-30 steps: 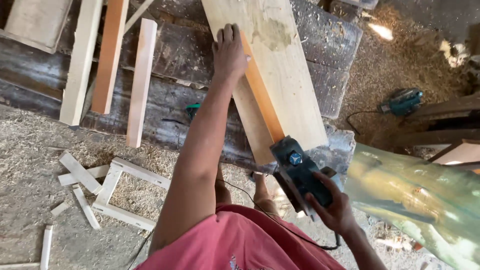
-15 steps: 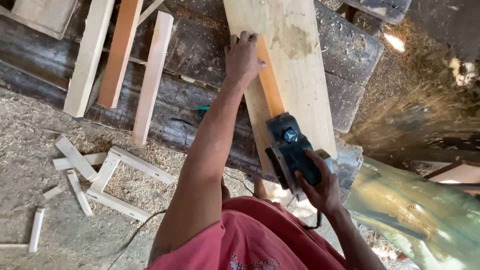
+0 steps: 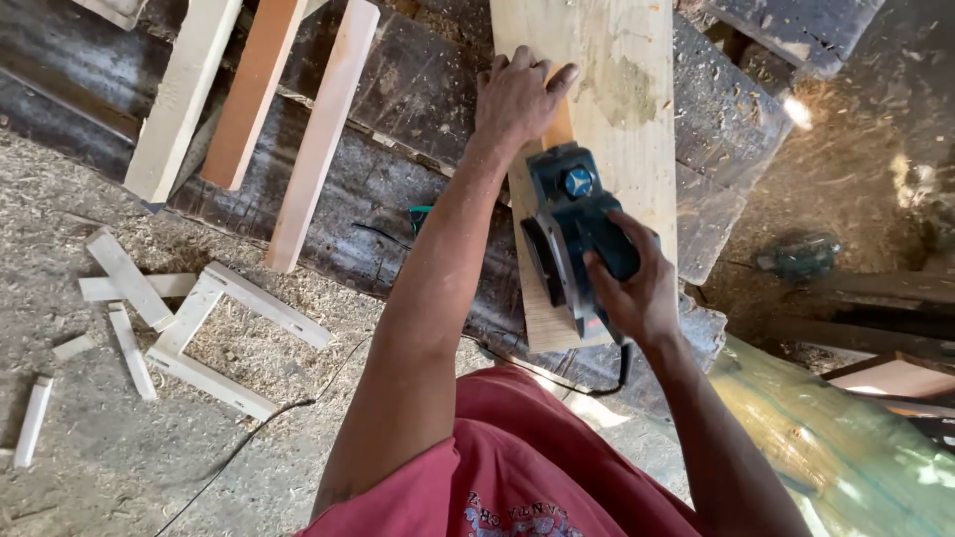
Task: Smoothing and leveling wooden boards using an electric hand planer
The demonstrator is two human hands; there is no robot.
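Pale wide plank (image 3: pixel 622 149) lies across the dark workbench (image 3: pixel 398 199); your left hand (image 3: pixel 517 99) presses flat on its near edge, arm extended, while your right hand (image 3: pixel 627 288) wraps closed around the blue electric planer (image 3: pixel 567 229).

I saw no packages, signs or screens anywhere in the frame. The only label-like marks were a small round blue-and-white emblem (image 3: pixel 578 182) on top of the dark blue planer (image 3: pixel 577 234) at centre, and a small red patch (image 3: pixel 594 324) at its near end, just below centre.
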